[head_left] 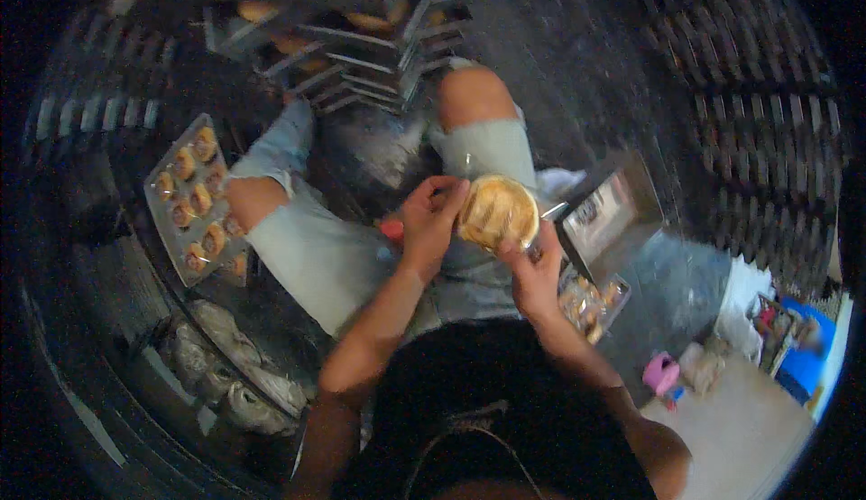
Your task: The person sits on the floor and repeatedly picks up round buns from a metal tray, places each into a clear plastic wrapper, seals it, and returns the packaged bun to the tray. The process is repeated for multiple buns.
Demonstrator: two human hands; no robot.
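Observation:
A round, flat, golden-brown piece of bread with a paler rim is held up above my lap. My left hand grips its left edge, fingers bent toward the thumb. At the lower right edge my right hand pinches it with the thumb on the near face. A thin shiny strip sticks out beside the right fingers; I cannot tell whether it is held or lies behind. The far sides of my fingers are hidden, and the picture is slightly blurred.
Ahead stands a metal rack of bread trays. A tray of small filled pastries lies to my left, above crumpled plastic. On my right are an open box, wrapped small breads, a pink object and a blue container.

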